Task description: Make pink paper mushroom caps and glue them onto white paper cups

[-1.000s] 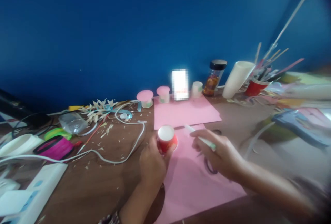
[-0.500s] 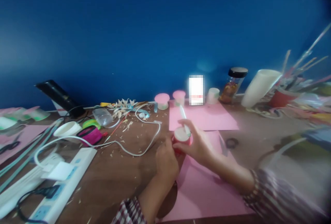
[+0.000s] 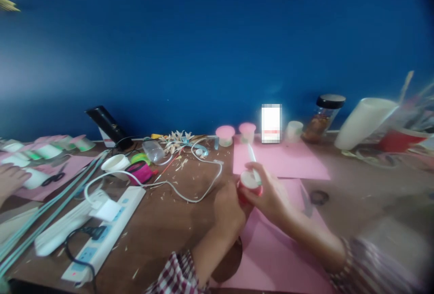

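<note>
My left hand [image 3: 228, 206] is wrapped round the side of a small red paper cup [image 3: 250, 185] turned bottom up on a pink paper sheet [image 3: 271, 253]. Over the cup's white bottom my right hand [image 3: 269, 194] pinches a white pen-like stick [image 3: 252, 159], whose tip rests on the cup. Both hands sit near the middle of the brown table [image 3: 162, 226].
A second pink sheet [image 3: 285, 160] lies behind the cup. Two pink-topped cups [image 3: 225, 135], a jar [image 3: 322, 120], a stack of white cups [image 3: 362, 122] and a red cup of sticks [image 3: 400, 138] line the wall. White cable [image 3: 200, 194], power strip [image 3: 101, 235] and another person's hand [image 3: 11, 178] lie left.
My right hand has brought the stick from beside the cup onto its bottom. The view has swung left, which reveals the power strip and another person's hand.
</note>
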A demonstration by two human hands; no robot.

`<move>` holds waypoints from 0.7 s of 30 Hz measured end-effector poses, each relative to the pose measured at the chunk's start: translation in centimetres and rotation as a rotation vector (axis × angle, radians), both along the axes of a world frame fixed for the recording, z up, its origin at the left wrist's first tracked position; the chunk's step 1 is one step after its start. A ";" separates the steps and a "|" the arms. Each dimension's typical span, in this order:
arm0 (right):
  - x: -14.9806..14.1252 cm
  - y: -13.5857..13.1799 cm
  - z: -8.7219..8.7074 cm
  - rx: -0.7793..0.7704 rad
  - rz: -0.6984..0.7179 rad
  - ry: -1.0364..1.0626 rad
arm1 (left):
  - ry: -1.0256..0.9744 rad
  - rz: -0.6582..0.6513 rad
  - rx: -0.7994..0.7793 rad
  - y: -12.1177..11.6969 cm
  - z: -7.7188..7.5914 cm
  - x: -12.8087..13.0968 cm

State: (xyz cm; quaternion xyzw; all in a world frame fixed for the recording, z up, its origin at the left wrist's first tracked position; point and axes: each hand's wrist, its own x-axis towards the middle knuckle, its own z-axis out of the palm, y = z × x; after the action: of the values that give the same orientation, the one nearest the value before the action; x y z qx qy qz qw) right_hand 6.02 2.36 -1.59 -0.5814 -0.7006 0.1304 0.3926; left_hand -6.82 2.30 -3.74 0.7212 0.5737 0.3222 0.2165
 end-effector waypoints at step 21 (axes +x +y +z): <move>0.0 0.3 -0.3 -0.031 -0.036 -0.048 | -0.450 -0.543 -0.304 4.6 1.6 -2.9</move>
State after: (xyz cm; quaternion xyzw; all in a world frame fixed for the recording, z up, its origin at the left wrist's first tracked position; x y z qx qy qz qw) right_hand 6.02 2.67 -1.88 -0.6028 -0.6972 0.1202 0.3689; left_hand -9.75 6.85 -2.17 0.7178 0.3411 0.3145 0.5190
